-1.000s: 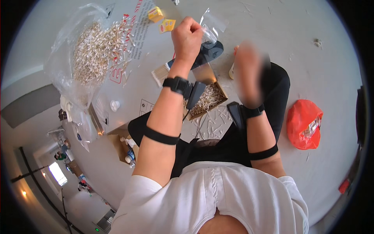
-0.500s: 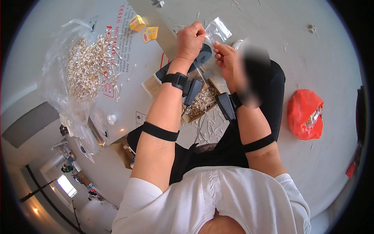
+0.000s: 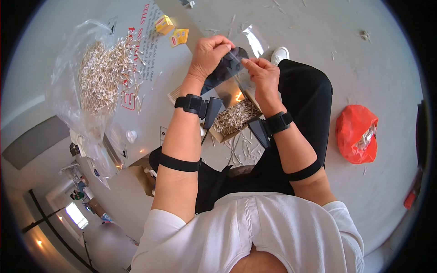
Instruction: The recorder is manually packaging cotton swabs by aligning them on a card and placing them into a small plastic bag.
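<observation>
My left hand and my right hand are raised together over my lap, both pinching a small clear plastic bag at its mouth. Something dark shows behind or inside the bag near my left fingers; I cannot tell what it is. Below the hands lies an open cardboard box filled with small pale sticks. Both wrists wear black bands with devices.
A large clear plastic bag of pale sticks lies on a grey printed sheet at the left. Two small yellow packets sit at the top. A red plastic bag lies on the floor at the right. Loose sticks scatter by the box.
My right hand has come up from beside my knee to meet my left hand, and both now grip the small clear bag. The left hand dropped slightly.
</observation>
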The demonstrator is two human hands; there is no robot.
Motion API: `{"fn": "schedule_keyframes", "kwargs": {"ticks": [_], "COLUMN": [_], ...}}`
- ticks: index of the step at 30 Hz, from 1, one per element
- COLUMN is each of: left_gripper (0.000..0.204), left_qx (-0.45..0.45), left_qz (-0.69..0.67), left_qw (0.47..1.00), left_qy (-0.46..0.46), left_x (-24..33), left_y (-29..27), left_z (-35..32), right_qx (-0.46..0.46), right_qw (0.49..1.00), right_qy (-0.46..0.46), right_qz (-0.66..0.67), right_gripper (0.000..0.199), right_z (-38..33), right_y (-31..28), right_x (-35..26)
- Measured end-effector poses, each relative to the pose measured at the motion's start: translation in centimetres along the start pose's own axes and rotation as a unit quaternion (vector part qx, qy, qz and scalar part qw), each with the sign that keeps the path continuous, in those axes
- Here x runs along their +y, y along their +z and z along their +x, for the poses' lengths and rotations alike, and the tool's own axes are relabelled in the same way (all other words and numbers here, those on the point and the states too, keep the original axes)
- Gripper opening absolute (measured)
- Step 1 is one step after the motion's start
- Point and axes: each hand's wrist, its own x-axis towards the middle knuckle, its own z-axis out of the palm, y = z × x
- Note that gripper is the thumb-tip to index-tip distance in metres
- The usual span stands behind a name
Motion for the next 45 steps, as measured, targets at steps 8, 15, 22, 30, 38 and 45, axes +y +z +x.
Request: {"fn": "schedule_keyframes", "kwargs": {"ticks": [8, 15, 22, 30, 38, 45], "left_gripper": [0.015, 0.011, 0.015, 0.014, 0.009, 0.046], "left_qx": [-0.046, -0.081, -0.056, 0.194, 0.408, 0.329], "left_qz": [0.07, 0.3, 0.481, 0.3, 0.248, 0.42], "left_qw": [0.995, 0.95, 0.87, 0.93, 0.877, 0.845], "left_qy": [-0.052, 0.028, 0.094, 0.089, -0.059, -0.04], "left_x": [-0.2, -0.4, 0.2, -1.7, -6.6, -5.3], "left_y": [-3.0, -3.4, -3.2, -1.3, -7.0, -6.5], "left_z": [-1.6, -2.1, -2.2, -6.1, -21.4, -23.2], "right_qx": [0.007, 0.014, 0.045, 0.018, -0.077, -0.214], "right_qw": [0.973, 0.933, 0.91, 0.967, 0.956, 0.915], "right_qy": [-0.164, -0.23, -0.24, -0.079, -0.227, -0.144], "right_qz": [-0.164, -0.277, -0.335, -0.241, -0.17, -0.311], "right_gripper": [0.017, 0.016, 0.025, 0.032, 0.018, 0.018], "right_z": [-1.8, -2.2, -2.0, -1.7, -7.0, -9.8], "right_y": [1.9, 2.8, 3.3, 0.7, 2.1, 3.8], "right_x": [4.0, 4.8, 4.8, 4.7, 0.5, 4.7]}}
